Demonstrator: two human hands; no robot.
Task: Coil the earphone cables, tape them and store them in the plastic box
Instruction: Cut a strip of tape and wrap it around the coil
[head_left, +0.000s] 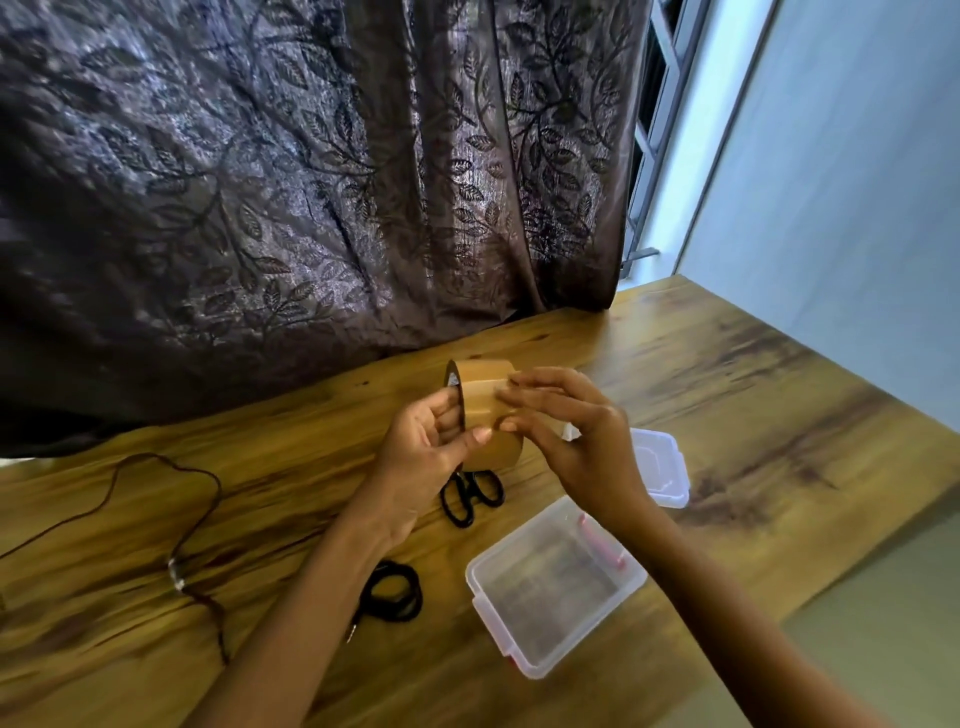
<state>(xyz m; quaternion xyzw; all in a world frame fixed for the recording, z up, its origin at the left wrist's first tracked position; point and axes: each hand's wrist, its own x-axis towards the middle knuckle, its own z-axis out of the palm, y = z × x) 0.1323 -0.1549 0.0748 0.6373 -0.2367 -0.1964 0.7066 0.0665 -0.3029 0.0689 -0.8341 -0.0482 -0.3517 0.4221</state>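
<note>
My left hand (426, 441) grips a roll of brown tape (483, 400) above the table, fingers through its core and thumb on its face. My right hand (566, 431) pinches at the roll's outer surface with fingertips. A coiled black earphone cable (392, 590) lies on the table under my left forearm. An uncoiled brown cable (176, 519) trails at the left. The clear plastic box (550, 582) stands open at the lower right, something pink inside against its far wall.
Black-handled scissors (472, 493) lie below the tape roll. The box's clear lid (660, 467) lies behind my right hand. A dark leaf-patterned curtain (311, 182) hangs along the wooden table's (727, 374) far edge. The table ends at the right.
</note>
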